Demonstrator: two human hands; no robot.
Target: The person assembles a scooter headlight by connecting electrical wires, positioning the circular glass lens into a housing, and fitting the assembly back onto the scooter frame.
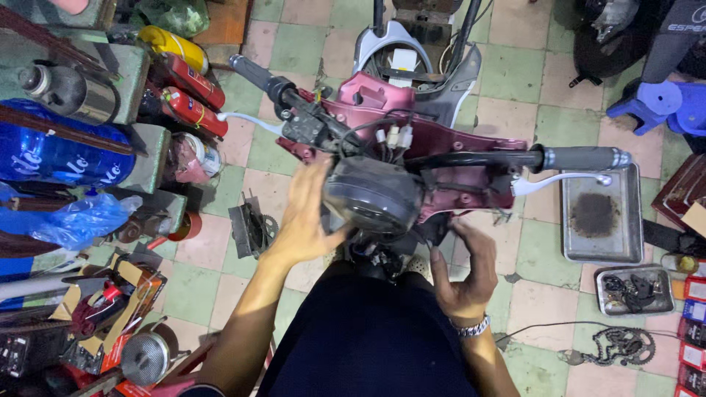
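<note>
Tiled floor: metal tray, parts dish, chain, blue stool.

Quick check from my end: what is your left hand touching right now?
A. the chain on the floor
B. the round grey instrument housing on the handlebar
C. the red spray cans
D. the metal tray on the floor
B: the left hand is pressed against the side of the round grey instrument housing at the middle of the handlebar, while the right hand is just below it.

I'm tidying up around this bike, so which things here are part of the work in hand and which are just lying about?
In hand:
left hand
right hand
round grey gauge housing
handlebar

Lying about:
metal tray
chain
spray cans
blue stool
</note>
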